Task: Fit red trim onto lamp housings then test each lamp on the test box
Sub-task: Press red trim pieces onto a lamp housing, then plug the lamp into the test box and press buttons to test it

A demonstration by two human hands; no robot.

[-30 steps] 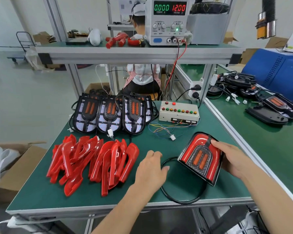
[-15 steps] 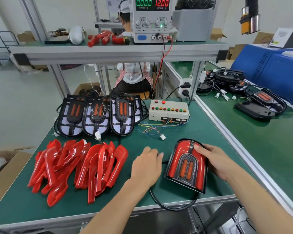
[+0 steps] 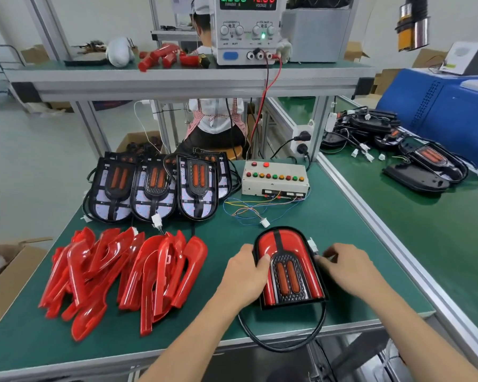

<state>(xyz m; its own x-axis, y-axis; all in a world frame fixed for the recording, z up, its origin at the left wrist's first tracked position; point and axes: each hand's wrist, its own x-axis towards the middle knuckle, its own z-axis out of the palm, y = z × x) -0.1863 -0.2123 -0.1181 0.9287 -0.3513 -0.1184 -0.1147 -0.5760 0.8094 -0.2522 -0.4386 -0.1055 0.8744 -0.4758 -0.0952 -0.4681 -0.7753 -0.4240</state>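
Note:
A lamp housing with red trim fitted (image 3: 287, 267) lies flat on the green table (image 3: 342, 244), its black cable looping over the front edge. My left hand (image 3: 244, 274) grips its left side, thumb on the red trim. My right hand (image 3: 348, 267) holds its right side, fingers curled by the white connector. A pile of loose red trim pieces (image 3: 127, 274) lies to the left. Three bare lamp housings (image 3: 155, 188) lean in a row behind the pile. The beige test box (image 3: 273, 179) with coloured buttons stands behind the lamp, its wires and white plug (image 3: 265, 222) trailing forward.
A power supply (image 3: 246, 28) reading 12.00 stands on the upper shelf, its red lead dropping down. More lamps and cables (image 3: 414, 164) lie on the right-hand table. A person sits behind the bench. Cardboard boxes (image 3: 9, 274) stand at the left.
The trimmed lamp has been turned upright and shifted toward the table's middle. My left hand moved from the table onto the lamp's left side; my right hand shifted to its right edge.

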